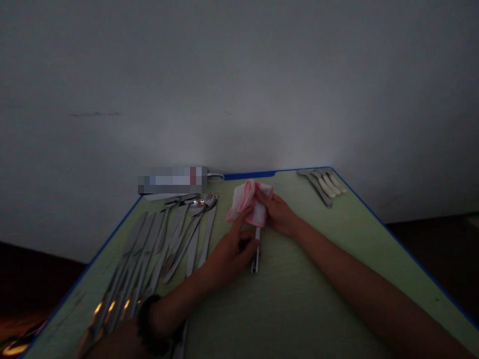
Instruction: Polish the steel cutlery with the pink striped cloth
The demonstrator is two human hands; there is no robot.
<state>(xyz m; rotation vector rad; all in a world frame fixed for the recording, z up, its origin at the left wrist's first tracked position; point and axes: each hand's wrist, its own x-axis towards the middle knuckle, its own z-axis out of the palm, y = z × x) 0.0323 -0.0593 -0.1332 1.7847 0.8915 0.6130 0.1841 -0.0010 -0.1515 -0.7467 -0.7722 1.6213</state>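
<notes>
My left hand [231, 251] pinches the handle of a metal piece of cutlery [256, 252] that lies near the middle of the green table [299, 299]. Its upper end is hidden inside a pink and white cloth [249, 199]. My right hand [279, 213] is closed on that cloth and presses it around the utensil's upper end. The left index finger points up and touches the cloth's lower edge. I cannot tell whether the utensil is a knife, fork or spoon.
Several knives and spoons [168, 239] lie in a row on the left part of the table. A few spoons [324, 183] lie at the far right corner. A blurred box [172, 180] stands at the back edge, against a grey wall.
</notes>
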